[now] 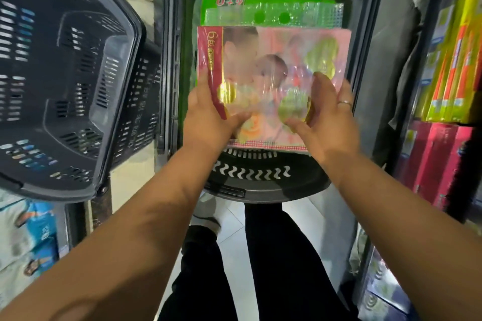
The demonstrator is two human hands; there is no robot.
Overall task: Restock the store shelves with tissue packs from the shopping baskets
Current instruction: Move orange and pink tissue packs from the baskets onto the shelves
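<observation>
A pink tissue pack [273, 60] with a red strip along its left side lies over the dark basket [365, 34] in front of me. My left hand [208, 117] grips its left near corner, thumb on top. My right hand [326, 117] holds its right near side, thumb and fingers curled on the wrapper. A green tissue pack [271, 8] lies under and beyond the pink one inside the same basket.
A second dark basket [65, 73], with nothing in it, tilts at the left. Shelves at the right hold yellow packs [453, 65] and red packs [438, 159]. Blue and white packs [28, 237] sit low at the left. My legs stand on the tiled floor below.
</observation>
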